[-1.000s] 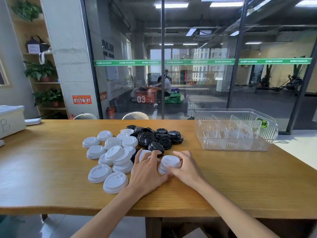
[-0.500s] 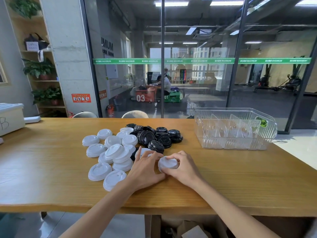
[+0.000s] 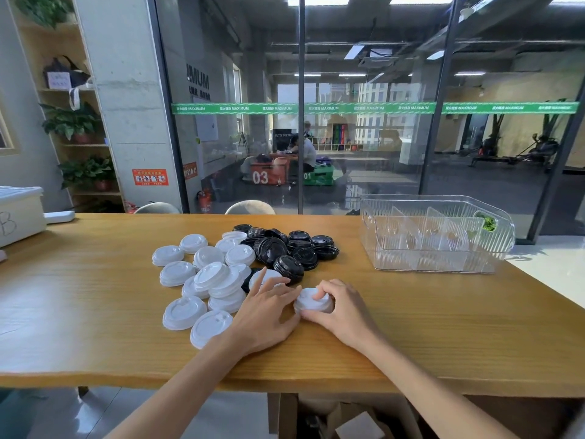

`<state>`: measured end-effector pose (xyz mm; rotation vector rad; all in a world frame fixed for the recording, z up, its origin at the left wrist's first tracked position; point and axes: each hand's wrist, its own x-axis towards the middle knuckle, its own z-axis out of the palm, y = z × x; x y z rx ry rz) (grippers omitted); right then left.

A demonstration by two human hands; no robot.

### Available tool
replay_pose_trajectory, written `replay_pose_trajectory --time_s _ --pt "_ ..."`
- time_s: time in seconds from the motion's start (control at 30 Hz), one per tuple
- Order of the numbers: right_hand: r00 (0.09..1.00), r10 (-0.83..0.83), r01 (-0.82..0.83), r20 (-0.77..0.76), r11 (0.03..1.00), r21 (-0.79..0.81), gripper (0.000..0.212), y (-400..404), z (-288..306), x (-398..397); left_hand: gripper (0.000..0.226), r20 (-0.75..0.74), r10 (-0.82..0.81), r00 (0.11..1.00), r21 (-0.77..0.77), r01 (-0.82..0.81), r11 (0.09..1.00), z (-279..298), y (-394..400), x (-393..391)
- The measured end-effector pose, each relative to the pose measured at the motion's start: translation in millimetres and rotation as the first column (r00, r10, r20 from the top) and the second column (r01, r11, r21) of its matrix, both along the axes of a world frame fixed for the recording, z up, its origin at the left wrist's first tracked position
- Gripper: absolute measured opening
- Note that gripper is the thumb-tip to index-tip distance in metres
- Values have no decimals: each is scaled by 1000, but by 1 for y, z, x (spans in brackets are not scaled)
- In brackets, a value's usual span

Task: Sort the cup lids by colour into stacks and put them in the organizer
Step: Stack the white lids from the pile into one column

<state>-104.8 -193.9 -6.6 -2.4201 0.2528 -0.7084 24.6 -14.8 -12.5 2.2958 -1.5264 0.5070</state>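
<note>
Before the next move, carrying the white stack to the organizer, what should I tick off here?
1. Right hand grips the white lid stack: ok.
2. Left hand steadies the stack's side: ok.
3. Stack holds white lids only: cannot tell.
4. Clear organizer has free compartments: ok.
5. Table between stack and organizer unobstructed: ok.
6. All loose white lids gathered: not ok.
</note>
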Motion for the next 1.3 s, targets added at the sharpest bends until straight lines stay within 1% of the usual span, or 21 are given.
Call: replay_pose_trajectory --time_s 0.1,0.2,0.3,0.43,0.5,0.6,0.67,0.73,0.83,0.87,0.93,1.03,1.1,1.2,1.3 --pt "1000 -3 4 20 996 -85 40 2 -1 -3 53 44 -13 999 -47 15 999 1 1 0" --pt "1000 -1 4 26 994 -113 38 4 0 -5 47 61 -21 998 -72 25 997 3 1 -3" --pt "1000 -6 9 28 992 -126 37 4 -1 -3 49 52 -9 999 -64 13 998 4 -1 -5" --pt "1000 -2 4 12 992 -125 35 2 -4 -2 58 -40 11 999 -74 -14 997 1 -2 -11" --pt "1000 0 1 9 995 -101 30 0 -5 -4 61 -53 30 998 -64 -33 997 3 -3 -11" --pt "1000 8 -8 4 999 -34 15 -2 -6 -7 56 3 57 998 -62 -57 996 9 -4 -8" --pt "1000 15 -15 1 1000 -24 8 -3 -5 -10 59 24 75 997 -60 -74 995 12 -4 -7" --pt "1000 6 -6 -4 999 -39 13 -1 -3 -13 68 10 88 996 -53 -87 995 13 -4 -6" --pt "1000 -27 27 -9 999 -22 32 1 0 -15 77 -34 92 995 -50 -94 994 13 -4 -4" --pt "999 -32 32 -12 999 -3 38 1 0 -16 74 -49 89 995 -66 -92 994 13 -5 -3" --pt "999 -24 24 -20 1000 -6 48 1 -1 -17 62 -91 74 993 -112 -84 990 12 -5 0" --pt "999 -7 6 -49 1000 -9 61 -1 -4 -17 44 -158 72 985 -96 -88 992 12 -6 2" --pt "998 -10 12 -64 999 33 58 -3 -5 -16 41 -195 82 977 -62 -96 993 11 -6 3" --pt "998 -10 14 -60 998 63 44 -6 -7 -15 41 -225 59 973 -66 -75 995 10 -9 6" --pt "998 2 2 -56 997 74 39 -8 -8 -13 41 -243 52 969 -65 -70 995 12 -12 8"
